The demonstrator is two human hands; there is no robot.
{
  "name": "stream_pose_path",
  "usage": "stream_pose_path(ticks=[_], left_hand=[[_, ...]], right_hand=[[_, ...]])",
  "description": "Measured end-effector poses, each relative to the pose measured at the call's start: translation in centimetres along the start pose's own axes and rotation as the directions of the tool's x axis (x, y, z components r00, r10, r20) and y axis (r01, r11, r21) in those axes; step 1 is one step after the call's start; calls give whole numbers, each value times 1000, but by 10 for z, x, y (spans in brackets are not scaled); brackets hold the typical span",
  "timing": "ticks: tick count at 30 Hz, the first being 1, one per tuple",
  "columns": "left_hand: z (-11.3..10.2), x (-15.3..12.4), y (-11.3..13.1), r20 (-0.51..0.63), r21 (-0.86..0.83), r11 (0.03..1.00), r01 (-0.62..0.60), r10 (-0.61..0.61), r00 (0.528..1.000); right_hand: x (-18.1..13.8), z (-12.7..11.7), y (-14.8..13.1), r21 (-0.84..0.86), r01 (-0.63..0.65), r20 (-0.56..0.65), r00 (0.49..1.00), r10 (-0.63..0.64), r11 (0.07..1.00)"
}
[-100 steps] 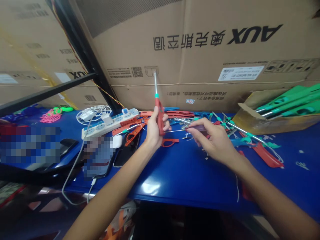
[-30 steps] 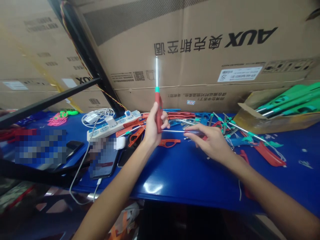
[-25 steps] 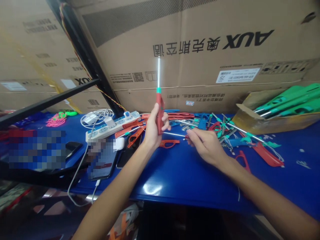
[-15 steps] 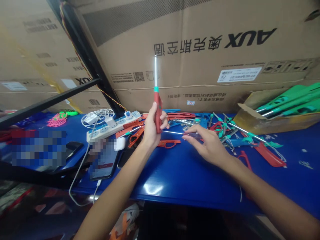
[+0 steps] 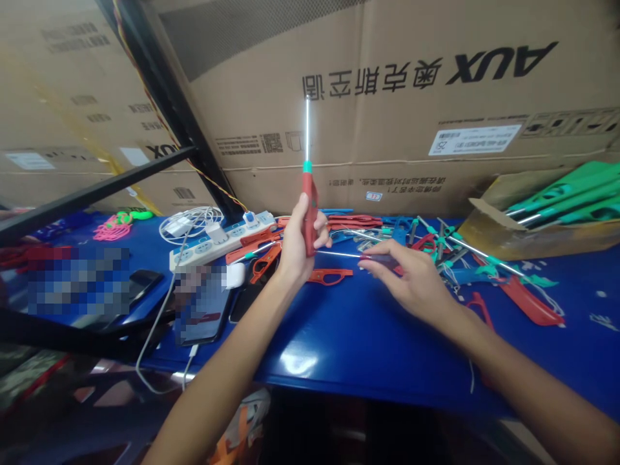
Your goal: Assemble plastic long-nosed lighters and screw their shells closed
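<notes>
Wrapped round the red handle of a long-nosed lighter point(image 5: 309, 213) is my left hand point(image 5: 298, 242). The lighter stands upright, its metal tube pointing up above a teal collar. My right hand point(image 5: 411, 274) is closed on a screwdriver point(image 5: 341, 254), whose dark handle is partly hidden by the fingers. The screwdriver's thin shaft lies level and reaches the lower end of the lighter's handle; my left hand hides whether the tip touches. Just below the shaft, an orange-red handle shell point(image 5: 332, 276) lies on the blue table point(image 5: 314, 342).
Loose lighter parts point(image 5: 450, 252) are heaped behind my right hand. A cardboard box point(image 5: 542, 232) of green lighters stands at the right. A white power strip point(image 5: 223, 240), a phone point(image 5: 206, 316) and a cable lie left. Large cartons point(image 5: 387, 129) line the back, beside a black metal post point(image 5: 165, 97).
Both hands keep their grips, with lighter and screwdriver in nearly the same pose. The whole scene has shifted slightly to the right in view.
</notes>
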State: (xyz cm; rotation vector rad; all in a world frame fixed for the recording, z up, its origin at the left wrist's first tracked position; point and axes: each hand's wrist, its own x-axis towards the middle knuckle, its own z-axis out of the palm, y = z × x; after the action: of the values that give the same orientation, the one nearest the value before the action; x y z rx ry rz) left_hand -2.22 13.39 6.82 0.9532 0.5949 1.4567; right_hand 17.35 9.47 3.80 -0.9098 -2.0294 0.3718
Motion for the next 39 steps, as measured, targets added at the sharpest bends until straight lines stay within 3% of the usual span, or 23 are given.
stream_pose_path(ticks=[4,8,16,20,26,29,33,39], left_hand=[[4,-3,-5,27,-56,998,13,-12,1000],[3,-4,-11,31,-23,1000,-8,9,999],[1,-2,-11,2,13,999,-35,35,999],[2,-2,-7,12,3,999,-33,33,999],[-1,1,-2,27,-17,999,-50,50,998],[1,0,-2,22,-20,999,-47,48,999],[5,-3,-3,9,-46,999,-16,17,1000],[2,-2,1,-6,-11,999,-45,45,999]], right_hand=[[4,-4,-2,60,-118,38,992,116,991],[5,-7,-2,184,-130,77,990,118,974],[4,-8,-2,141,-231,101,971,218,963],[4,-5,-1,100,-219,148,968,203,971],[1,-1,2,206,-186,157,975,155,961],[3,-3,1,164,-206,104,976,191,965],[5,-5,0,87,-198,121,975,186,976],[2,-3,2,181,-192,168,972,162,965]])
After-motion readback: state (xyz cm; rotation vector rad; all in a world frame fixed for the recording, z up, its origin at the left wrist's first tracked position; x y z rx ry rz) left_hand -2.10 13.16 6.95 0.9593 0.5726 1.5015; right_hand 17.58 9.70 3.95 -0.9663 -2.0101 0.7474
